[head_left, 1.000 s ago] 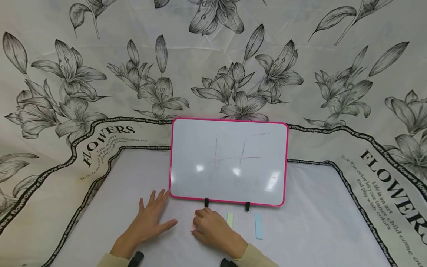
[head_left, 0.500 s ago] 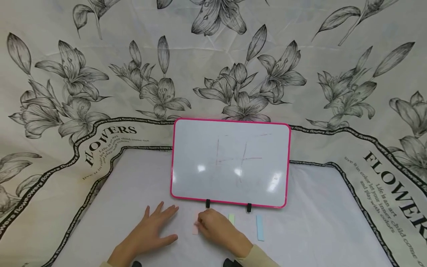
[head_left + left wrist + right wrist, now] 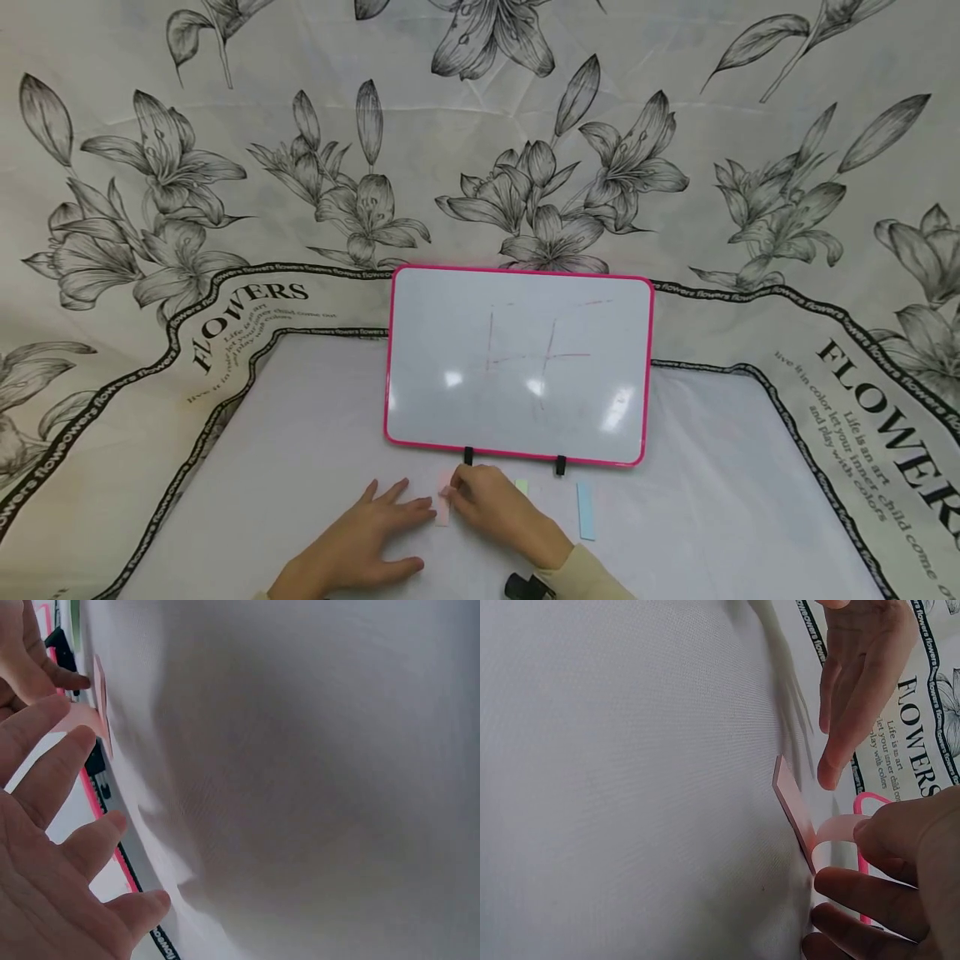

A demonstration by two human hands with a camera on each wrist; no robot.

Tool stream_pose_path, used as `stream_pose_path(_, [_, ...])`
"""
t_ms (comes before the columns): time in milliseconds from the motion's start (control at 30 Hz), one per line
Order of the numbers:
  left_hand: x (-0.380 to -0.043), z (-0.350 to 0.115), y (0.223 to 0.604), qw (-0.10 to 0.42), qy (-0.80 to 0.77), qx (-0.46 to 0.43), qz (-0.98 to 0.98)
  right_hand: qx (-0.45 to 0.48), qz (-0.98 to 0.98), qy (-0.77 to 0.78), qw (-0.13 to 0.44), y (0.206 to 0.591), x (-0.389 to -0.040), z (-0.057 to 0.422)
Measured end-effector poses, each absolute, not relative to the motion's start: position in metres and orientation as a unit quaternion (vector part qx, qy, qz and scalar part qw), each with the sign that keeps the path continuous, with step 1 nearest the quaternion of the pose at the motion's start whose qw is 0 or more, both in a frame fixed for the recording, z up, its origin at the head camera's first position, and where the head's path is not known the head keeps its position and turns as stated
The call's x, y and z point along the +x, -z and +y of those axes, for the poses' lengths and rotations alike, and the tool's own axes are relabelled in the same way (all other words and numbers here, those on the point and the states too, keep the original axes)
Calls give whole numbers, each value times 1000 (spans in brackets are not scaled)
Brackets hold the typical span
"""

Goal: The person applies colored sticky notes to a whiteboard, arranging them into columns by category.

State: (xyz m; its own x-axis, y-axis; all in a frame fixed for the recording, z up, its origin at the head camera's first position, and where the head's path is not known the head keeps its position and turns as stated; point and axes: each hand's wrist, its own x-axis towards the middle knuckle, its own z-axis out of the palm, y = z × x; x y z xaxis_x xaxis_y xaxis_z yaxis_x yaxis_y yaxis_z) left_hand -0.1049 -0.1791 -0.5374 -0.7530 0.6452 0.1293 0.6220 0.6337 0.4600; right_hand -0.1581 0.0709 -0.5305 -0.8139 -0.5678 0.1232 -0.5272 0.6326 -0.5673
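A narrow pad of pink sticky notes [image 3: 791,799] lies on the white cloth, in front of a whiteboard [image 3: 517,367]. Between thumb and fingers my right hand [image 3: 498,504] pinches the pad's top sheet [image 3: 838,827], which curls up while still joined to the pad at one end. My left hand [image 3: 367,533] has its fingers spread just left of the pad, fingertips close to its edge; contact is unclear. Partly behind the right hand is a green sticky-note strip [image 3: 522,486]. A blue strip [image 3: 586,511] lies farther right.
The whiteboard has a pink frame, faint red lines and black feet [image 3: 560,465] near the strips. Behind it hangs a floral cloth [image 3: 300,183] with a printed black border. A black strapped device [image 3: 528,586] sits at the right wrist.
My left hand has moved right and nearer to me, away from the whiteboard's corner and up to the pink pad. The right hand has shifted slightly right, uncovering more of the pad.
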Motion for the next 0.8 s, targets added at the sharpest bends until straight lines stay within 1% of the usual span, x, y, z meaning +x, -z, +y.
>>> stream_pose_path(267, [-105, -172, 544, 27, -222, 359, 906, -298, 894, 331, 41, 532, -159, 72])
stream_pose_path(500, [-104, -170, 547, 23, -196, 378, 904, -302, 894, 330, 31, 532, -158, 74])
stream_pose_path(800, [-106, -168, 540, 61, -188, 376, 905, -300, 888, 348, 30, 532, -161, 76])
